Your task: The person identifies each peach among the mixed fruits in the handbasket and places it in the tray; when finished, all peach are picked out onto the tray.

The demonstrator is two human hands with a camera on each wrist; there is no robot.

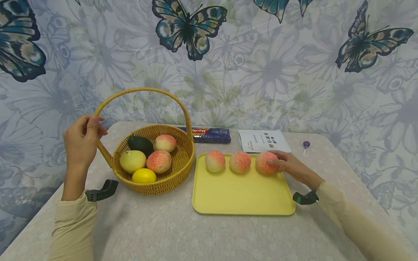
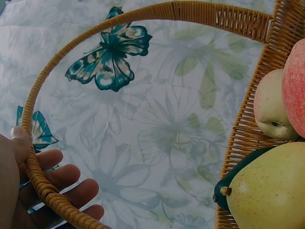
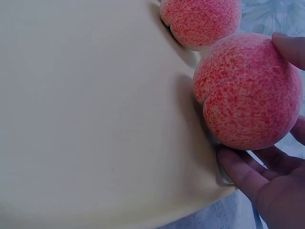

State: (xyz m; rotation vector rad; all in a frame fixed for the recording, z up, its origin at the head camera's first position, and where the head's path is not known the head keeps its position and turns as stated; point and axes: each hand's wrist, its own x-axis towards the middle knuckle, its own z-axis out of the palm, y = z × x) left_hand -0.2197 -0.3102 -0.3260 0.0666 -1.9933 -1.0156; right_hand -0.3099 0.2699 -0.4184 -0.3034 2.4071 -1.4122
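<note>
My left hand [image 1: 81, 139] grips the left side of the handle [image 1: 140, 90] of a wicker basket [image 1: 174, 181], thumb and fingers around it in the left wrist view. Inside the basket are a dark green avocado [image 1: 141, 145], a yellow-green pear [image 2: 269, 186], a yellow lemon [image 1: 144, 175] and two peaches [image 1: 159, 161]. On the right, my right hand [image 1: 295, 167] holds a peach [image 3: 248, 90] between thumb and fingers at the back right corner of a yellow tray [image 1: 243, 195]. Two more peaches [image 1: 240, 162] sit in a row along the tray's back edge.
Behind the tray lie a blue Barilla box [image 1: 212, 135] and a white printed packet [image 1: 263, 140]. A purple lollipop [image 1: 306, 144] rests on the table at the right. The patterned wall covering [image 1: 209, 79] rises behind the table's back edge.
</note>
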